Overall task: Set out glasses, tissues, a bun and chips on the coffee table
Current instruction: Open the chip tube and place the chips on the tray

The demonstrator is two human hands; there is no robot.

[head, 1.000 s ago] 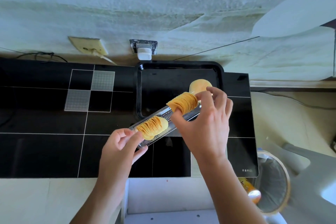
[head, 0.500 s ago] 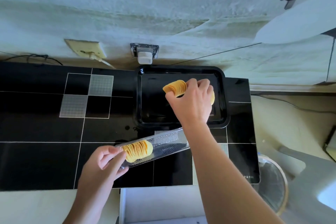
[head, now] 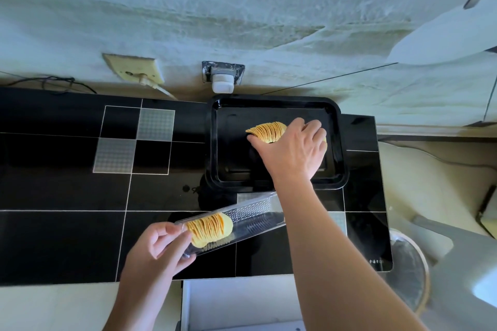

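A black rectangular tray (head: 337, 142) rests on the black glass coffee table (head: 67, 196) by the wall. My right hand (head: 293, 153) is inside the tray, gripping a fanned stack of yellow chips (head: 265, 130) low over the tray floor. My left hand (head: 161, 250) pinches the near end of a clear plastic chip sleeve (head: 255, 217), held tilted just above the table in front of the tray. A second stack of chips (head: 208, 230) lies in the sleeve close to my left fingers. Part of the tray is hidden by my right hand.
A beige wall socket (head: 134, 70) with a cable and a white plug adapter (head: 222, 79) sit on the wall behind the table. A round fan (head: 406, 274) stands to the right of the table. A white box (head: 236, 303) lies at the near edge.
My right hand lifted one stack of chips out of the sleeve and carried it down into the tray. My left hand drew the sleeve back toward me with the other stack.
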